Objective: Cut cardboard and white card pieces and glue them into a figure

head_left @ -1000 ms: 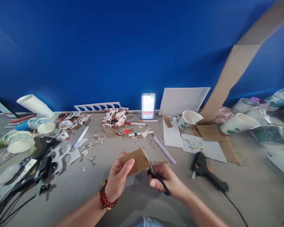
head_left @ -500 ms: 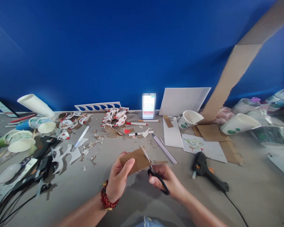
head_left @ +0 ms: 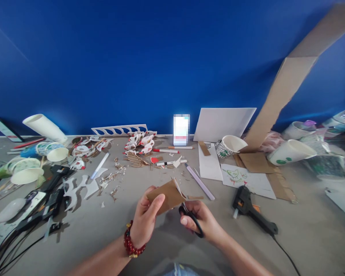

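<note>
Left hand (head_left: 146, 216) pinches a brown cardboard piece (head_left: 169, 196), thumb on the near face, fingers behind; the piece is held tilted above the surface (head_left: 163, 241), mid-view. Scissors (head_left: 196, 222) at its right edge (exact bite hard to see), right hand (head_left: 204, 221) curled around the black handles. For a clean cut, probably best: thumb clear of the blades, turn the cardboard, not the wrist. Glue gun (head_left: 254, 212) lies farther right.
</note>
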Demonstrator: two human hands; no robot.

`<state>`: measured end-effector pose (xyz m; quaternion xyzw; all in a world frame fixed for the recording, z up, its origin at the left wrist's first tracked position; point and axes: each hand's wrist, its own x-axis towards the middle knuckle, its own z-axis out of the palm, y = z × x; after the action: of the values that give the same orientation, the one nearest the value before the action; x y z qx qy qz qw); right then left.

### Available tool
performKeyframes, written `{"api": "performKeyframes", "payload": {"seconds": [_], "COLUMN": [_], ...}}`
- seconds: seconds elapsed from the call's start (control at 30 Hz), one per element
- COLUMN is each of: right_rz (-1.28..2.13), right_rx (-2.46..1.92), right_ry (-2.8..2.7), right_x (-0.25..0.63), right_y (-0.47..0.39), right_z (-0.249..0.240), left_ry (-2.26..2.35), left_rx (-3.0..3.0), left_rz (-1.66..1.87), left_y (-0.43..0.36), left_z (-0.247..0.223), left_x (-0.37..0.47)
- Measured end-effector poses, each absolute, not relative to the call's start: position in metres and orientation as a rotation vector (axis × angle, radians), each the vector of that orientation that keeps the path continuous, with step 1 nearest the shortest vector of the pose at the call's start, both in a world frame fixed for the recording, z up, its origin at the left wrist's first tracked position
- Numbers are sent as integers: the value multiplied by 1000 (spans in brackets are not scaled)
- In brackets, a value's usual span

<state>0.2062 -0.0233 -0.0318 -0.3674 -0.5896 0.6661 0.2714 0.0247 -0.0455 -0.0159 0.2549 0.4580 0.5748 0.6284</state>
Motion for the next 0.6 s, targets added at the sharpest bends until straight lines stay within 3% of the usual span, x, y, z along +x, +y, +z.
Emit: {"api": "performKeyframes", "payload": {"seconds": [0.4, 0.6], "right_rz": [1598, 1663], "right_rx": [-1069, -1045], "right_ry": [-1662, -1687], "right_x": [203, 204], "right_y": [-24, -24], "right_z": [-26, -28], "left_ry": [920, 899], "left_rx": [575, 562], "left_rz": [1328, 1327], "left_y": [-44, -44], "left_z": [-10, -11], "left_x": [28, 27]}}
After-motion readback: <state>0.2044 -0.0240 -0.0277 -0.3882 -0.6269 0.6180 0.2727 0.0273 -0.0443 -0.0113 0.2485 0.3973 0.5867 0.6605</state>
